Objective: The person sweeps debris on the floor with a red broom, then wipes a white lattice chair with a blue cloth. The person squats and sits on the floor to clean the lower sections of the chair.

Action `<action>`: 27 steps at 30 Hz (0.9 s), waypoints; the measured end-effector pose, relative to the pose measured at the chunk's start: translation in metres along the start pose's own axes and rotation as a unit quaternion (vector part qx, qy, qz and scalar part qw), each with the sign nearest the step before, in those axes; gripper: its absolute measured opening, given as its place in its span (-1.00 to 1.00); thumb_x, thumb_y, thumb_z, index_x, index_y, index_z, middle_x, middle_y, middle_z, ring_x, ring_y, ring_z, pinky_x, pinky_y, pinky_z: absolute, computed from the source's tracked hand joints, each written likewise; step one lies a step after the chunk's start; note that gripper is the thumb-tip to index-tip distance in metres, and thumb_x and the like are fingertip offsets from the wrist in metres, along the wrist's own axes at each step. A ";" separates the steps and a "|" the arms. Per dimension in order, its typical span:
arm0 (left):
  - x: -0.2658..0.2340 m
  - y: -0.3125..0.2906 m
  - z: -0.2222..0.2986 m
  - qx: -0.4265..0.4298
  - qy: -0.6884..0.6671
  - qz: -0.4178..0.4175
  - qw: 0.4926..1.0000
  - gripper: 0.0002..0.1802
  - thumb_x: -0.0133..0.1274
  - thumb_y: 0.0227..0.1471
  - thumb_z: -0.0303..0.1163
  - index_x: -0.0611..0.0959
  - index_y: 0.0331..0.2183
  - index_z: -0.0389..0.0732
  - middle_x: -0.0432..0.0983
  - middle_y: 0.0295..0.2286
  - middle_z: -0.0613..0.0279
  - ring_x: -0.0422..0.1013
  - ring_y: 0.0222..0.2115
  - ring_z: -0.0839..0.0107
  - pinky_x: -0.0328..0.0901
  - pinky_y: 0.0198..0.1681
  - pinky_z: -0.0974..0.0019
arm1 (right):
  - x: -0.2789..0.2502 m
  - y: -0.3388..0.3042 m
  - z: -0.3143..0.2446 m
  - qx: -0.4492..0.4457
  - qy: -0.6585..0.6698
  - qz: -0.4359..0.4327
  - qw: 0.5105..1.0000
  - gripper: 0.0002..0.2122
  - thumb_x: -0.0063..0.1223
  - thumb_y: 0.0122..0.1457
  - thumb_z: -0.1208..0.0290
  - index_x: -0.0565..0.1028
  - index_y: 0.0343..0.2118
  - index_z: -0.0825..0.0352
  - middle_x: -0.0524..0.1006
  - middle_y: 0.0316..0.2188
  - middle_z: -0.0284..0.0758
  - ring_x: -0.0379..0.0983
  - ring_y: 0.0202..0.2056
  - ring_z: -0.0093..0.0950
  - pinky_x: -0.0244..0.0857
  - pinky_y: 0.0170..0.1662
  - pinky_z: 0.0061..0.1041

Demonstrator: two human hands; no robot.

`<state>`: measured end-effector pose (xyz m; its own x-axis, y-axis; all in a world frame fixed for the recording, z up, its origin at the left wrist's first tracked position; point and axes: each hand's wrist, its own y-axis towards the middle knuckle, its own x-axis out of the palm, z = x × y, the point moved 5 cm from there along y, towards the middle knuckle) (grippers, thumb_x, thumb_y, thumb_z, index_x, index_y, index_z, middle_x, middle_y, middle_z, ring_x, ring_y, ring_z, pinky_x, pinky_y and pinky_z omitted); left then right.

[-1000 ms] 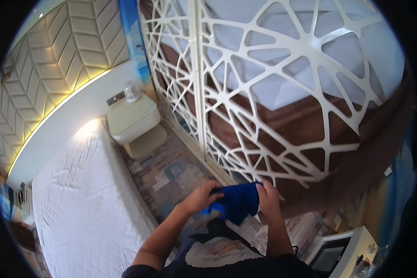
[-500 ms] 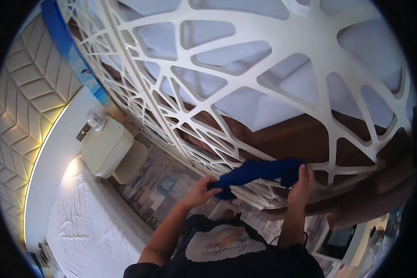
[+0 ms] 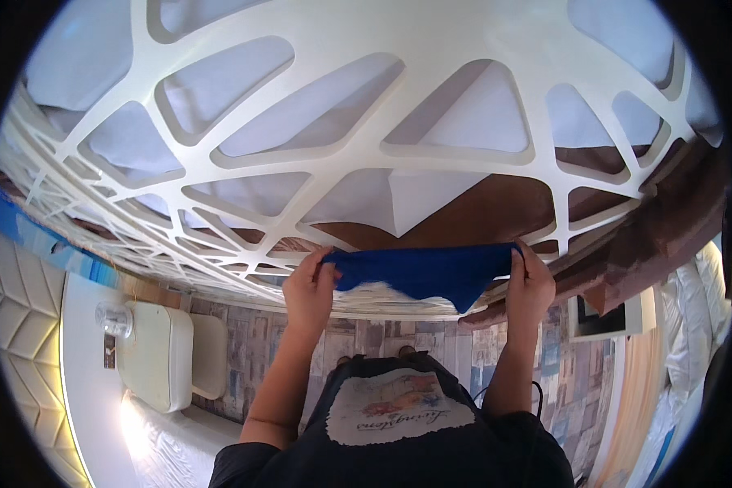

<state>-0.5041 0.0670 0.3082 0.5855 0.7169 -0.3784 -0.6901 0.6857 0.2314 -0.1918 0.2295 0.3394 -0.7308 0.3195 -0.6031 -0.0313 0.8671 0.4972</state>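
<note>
Between my hands stretches a dark blue cloth (image 3: 431, 272), its top edge pulled nearly straight and its lower part hanging loose. The fingers of my left hand (image 3: 309, 285) pinch its left corner. At its right corner my right hand (image 3: 531, 281) is closed in the same way. Just beyond the cloth stands a white lattice panel (image 3: 362, 154) with large irregular openings. White bedding (image 3: 480, 114) and a brown cloth (image 3: 488, 207) show through the gaps.
A cream bedside cabinet (image 3: 156, 354) with a clear glass object (image 3: 114, 319) on it is at the left, near a padded wall (image 3: 20, 325). White bedding (image 3: 691, 317) lies at the far right. Patchwork-patterned flooring (image 3: 244, 350) runs below me.
My view has turned, so the lattice panel now runs across in front of me. The blue cloth, bunched before, is spread out flatter between my two hands.
</note>
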 end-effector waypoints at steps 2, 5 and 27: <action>0.006 -0.002 -0.006 0.084 -0.017 -0.016 0.996 -0.65 0.11 -0.02 -0.57 0.61 -0.11 -0.23 0.57 -0.29 -0.05 0.51 -0.30 0.06 0.38 -0.20 0.21 | 0.009 -0.009 0.011 0.064 0.130 0.014 0.989 -0.78 0.07 0.20 0.42 0.58 -0.12 0.34 0.57 -0.26 -0.14 0.56 -0.34 -0.34 0.41 -0.29 -0.49; 0.019 -0.009 -0.007 0.283 0.056 -0.055 0.956 -0.54 0.08 -0.02 -0.60 0.51 -0.01 -0.27 0.50 -0.26 -0.09 0.45 -0.29 -0.04 0.36 -0.18 0.12 | 0.027 -0.023 0.016 0.078 0.249 0.078 0.962 -0.63 0.01 0.23 0.44 0.42 0.09 0.39 0.52 -0.20 -0.06 0.49 -0.20 -0.23 0.37 -0.09 -0.39; -0.019 0.023 -0.071 0.316 0.254 -0.077 0.911 -0.32 0.23 -0.14 -0.27 0.44 0.05 -0.25 0.40 -0.16 -0.11 0.28 -0.08 -0.08 0.10 0.07 -0.07 | 0.194 -0.111 -0.128 -0.209 0.039 -0.022 0.977 -0.67 -0.05 0.13 0.31 0.44 -0.13 0.46 0.41 -0.18 -0.07 0.28 -0.08 -0.08 0.08 0.08 -0.08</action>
<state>-0.5613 0.0603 0.2571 0.2714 0.5655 -0.7788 -0.1398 0.8237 0.5495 -0.4174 0.1467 0.2465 -0.7721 0.2411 -0.5880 -0.3275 0.6419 0.6933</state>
